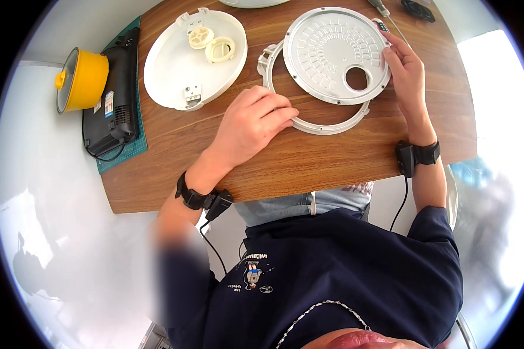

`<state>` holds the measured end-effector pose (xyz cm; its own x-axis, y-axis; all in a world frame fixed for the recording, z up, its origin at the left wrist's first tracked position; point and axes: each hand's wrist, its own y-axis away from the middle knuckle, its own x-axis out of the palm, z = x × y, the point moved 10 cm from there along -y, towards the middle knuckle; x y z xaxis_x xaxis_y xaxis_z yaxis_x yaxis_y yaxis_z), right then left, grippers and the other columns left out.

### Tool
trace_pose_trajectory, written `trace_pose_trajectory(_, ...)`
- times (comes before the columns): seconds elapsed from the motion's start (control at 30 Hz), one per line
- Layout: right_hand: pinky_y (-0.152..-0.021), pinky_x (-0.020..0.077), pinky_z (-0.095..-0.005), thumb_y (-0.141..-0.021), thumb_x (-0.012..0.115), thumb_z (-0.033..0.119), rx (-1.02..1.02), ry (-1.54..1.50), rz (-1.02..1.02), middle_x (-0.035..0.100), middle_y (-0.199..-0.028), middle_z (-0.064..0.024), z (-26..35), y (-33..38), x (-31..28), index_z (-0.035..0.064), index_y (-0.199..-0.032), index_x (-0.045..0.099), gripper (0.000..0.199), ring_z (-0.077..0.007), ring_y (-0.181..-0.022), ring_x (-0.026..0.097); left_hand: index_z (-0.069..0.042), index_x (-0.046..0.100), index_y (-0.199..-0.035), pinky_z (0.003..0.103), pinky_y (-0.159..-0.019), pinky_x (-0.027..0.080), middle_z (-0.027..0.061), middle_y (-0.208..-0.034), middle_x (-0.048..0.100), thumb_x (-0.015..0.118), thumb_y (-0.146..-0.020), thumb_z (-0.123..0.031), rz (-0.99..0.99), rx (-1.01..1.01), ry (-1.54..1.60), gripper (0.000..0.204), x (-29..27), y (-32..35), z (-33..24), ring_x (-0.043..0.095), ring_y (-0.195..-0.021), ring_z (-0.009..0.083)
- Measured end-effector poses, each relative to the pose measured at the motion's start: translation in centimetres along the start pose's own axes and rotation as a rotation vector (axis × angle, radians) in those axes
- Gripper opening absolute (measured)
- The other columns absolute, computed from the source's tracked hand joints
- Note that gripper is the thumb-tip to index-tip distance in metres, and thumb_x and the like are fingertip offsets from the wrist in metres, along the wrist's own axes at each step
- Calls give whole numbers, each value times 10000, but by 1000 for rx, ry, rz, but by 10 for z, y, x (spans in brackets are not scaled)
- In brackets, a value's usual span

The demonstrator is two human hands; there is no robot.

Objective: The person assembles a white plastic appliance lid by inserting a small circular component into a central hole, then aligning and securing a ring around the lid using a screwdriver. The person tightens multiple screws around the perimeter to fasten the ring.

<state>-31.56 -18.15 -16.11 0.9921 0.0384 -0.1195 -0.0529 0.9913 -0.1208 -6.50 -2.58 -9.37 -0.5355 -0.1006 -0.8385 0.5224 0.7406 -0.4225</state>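
Left hand (251, 123) curled, fingertips pressed together on lower-left edge of metal ring (326, 124), pinning it to wooden table (308, 160). Right hand (406, 72) fingers extended and close together, tips on right rim of round metal plate (335, 53); not a pinch, more a steadying touch. Plate sits on top of ring, offset up and right, so ring's lower arc shows and upper part is hidden. Large hole in plate toward its lower right.

White plastic lid (193, 58) left of ring, inner side up, two small cream round parts resting in it. Yellow pot (82, 79) and black box (113, 96) on green mat at far left edge.

Risks, judged: plate not centred, likely to slide or tip off ring if pushed from one side only. Could jam if seated crooked. Thin rim, fingertip grip only: may slip, scratch table.
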Motion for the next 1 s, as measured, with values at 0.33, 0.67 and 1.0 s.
trace_pose_trajectory(0.33, -547, 355, -166, -1031, 593, 124, 96, -95, 29, 584, -820, 103, -9, 0, 6, 24, -1366, 654, 355, 28, -660, 455, -108, 761, -1001, 351, -775, 530, 7, -1008, 692, 841, -763, -82, -35, 19, 135, 252, -6, -1, -2, 634, -921, 231)
trace_pose_trajectory(0.67, -620, 402, -163, -1032, 596, 142, 62, -83, -1, 622, -871, 81, -4, -1, -3, 20, -1369, 661, 364, 13, -744, 510, -129, 762, -1022, 436, -1002, 436, -6, -1000, 689, 828, -777, -78, 148, 26, 64, 258, 7, 3, -1, 647, -946, 212)
trace_pose_trajectory(1.0, -610, 452, -147, -1051, 547, 142, 0, -61, 25, 692, -1022, 20, -6, -4, -6, 13, -1387, 633, 370, 6, -758, 572, -104, 749, -999, 391, -927, 489, 13, -938, 693, 804, -772, -77, 17, 78, 155, 235, -9, -5, -15, 640, -916, 216)
